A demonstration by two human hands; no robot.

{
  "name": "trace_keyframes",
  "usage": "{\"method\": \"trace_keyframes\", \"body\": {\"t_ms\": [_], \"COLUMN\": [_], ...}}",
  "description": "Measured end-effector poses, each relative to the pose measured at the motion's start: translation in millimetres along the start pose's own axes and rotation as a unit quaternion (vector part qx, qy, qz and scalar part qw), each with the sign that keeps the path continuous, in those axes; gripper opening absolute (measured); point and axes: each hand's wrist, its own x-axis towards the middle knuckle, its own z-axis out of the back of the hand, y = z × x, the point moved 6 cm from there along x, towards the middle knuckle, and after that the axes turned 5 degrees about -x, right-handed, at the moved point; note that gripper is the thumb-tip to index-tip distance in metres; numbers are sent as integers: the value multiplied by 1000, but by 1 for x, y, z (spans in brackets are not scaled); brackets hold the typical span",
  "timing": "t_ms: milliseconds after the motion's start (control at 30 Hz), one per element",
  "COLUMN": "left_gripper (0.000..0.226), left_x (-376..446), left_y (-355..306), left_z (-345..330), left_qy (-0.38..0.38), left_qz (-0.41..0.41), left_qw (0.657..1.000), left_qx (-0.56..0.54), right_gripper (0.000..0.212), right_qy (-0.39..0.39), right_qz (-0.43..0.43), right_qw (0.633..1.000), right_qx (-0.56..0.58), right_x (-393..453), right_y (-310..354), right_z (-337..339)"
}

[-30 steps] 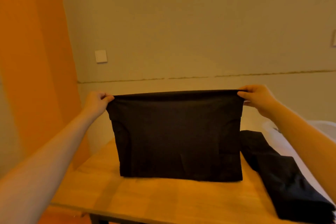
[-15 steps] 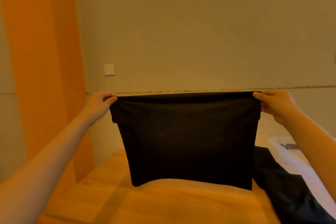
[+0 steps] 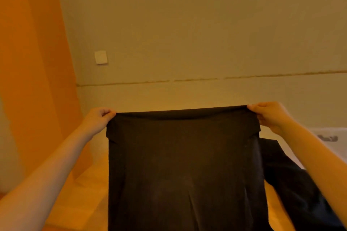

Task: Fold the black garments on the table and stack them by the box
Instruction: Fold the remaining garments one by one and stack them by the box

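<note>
Now left hand, right hand pinch garment corners, raised.

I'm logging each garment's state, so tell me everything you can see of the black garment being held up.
The black garment is a dark, matte, soft-looking fabric, hanging as a flat, roughly rectangular panel with faint vertical creases. Its top edge is pulled taut and folded over into a band. The left hand and the right hand pinch its upper corners. It hangs above the wooden table; its lower end runs out of frame.

Dim, warm amber light w/ strong orange cast; soft overall focus, slight blur. Wide-angle lens bends edges. Black garment shows almost no detail.
</note>
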Motion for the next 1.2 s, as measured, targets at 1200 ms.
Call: {"method": "trace_keyframes", "body": {"t_ms": [1200], "left_gripper": [58], "left_x": [42], "left_y": [193], "left_z": [-239], "left_qy": [282], "left_qz": [57], "left_qw": [887], "left_qx": [361], "right_gripper": [64], "right_qy": [189], "right_qz": [-32], "right_qw": [770], "right_qx": [-609], "right_x": [89], "right_y": [-217], "right_z": [-148]}}
